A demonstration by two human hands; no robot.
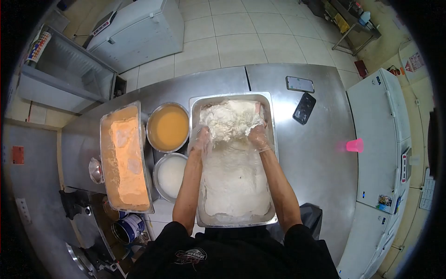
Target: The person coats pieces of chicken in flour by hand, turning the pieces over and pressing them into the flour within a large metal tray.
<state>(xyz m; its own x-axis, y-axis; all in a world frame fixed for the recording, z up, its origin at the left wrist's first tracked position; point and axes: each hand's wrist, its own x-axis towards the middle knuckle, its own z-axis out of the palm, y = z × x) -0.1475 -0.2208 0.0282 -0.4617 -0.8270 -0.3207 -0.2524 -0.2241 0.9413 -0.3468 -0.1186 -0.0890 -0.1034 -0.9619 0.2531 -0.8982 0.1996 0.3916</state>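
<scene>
A deep metal tray (275, 153) in front of me is filled with white flour (236, 186). At its far end lies a lumpy, flour-coated clump (227, 122); what is under the coating I cannot make out. My left hand (202, 139), in a clear plastic glove, is closed on the clump's left side. On the opposite side my right hand (260, 136), gloved the same way, grips the clump too. Flour hides most of the fingertips.
To the left stand a bowl of orange-tan liquid (170, 127), a bowl of whitish contents (171, 176) and a tray of orange powder (127, 162). Two phones (304, 108) lie at the right on the steel table (316, 167). A pink cup (355, 145) is near the right edge.
</scene>
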